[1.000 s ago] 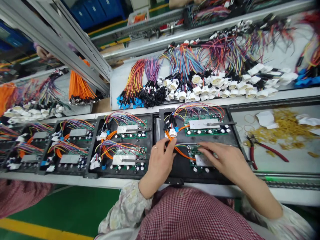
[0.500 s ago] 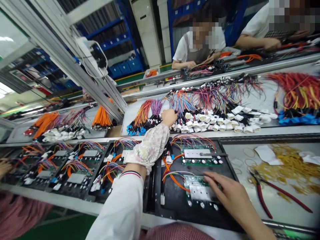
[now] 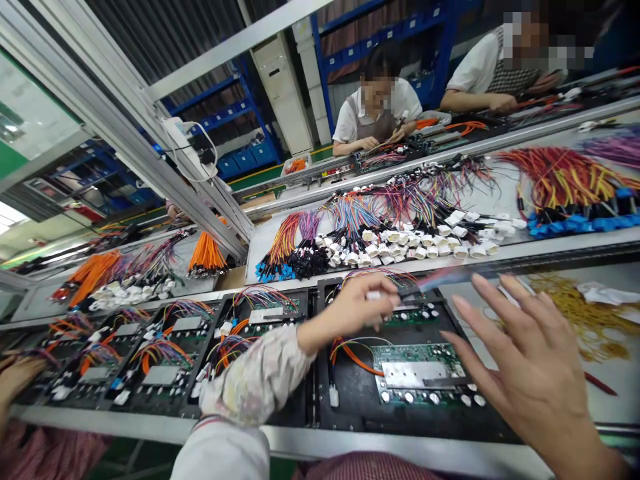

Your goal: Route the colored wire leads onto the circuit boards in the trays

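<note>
My left hand (image 3: 357,303) is closed around the connector end of a wire harness (image 3: 430,281). A bit of white connector shows at the fingers, and the blurred blue and red wires stretch to the right. Spread open, my right hand (image 3: 530,353) is close to the trailing wires, with nothing visible in it. Below both hands lies a green circuit board (image 3: 373,357) with a silver plate, set in a black tray (image 3: 350,417). Orange and thin coloured wires (image 3: 350,357) run from its left side. A second board is partly hidden behind my left hand.
Bundled harnesses (image 3: 400,243) with white connectors lie on the shelf behind. Yellow rubber bands (image 3: 565,300) and a red plier handle (image 3: 600,383) are at right. More trays (image 3: 165,393) continue leftward, where another person's hand (image 3: 20,377) works. Two people sit opposite.
My left hand has come back from the shelf towards me, now with a wire harness in it. My right hand has lifted off the lower board and spread its fingers. The view has shifted.
</note>
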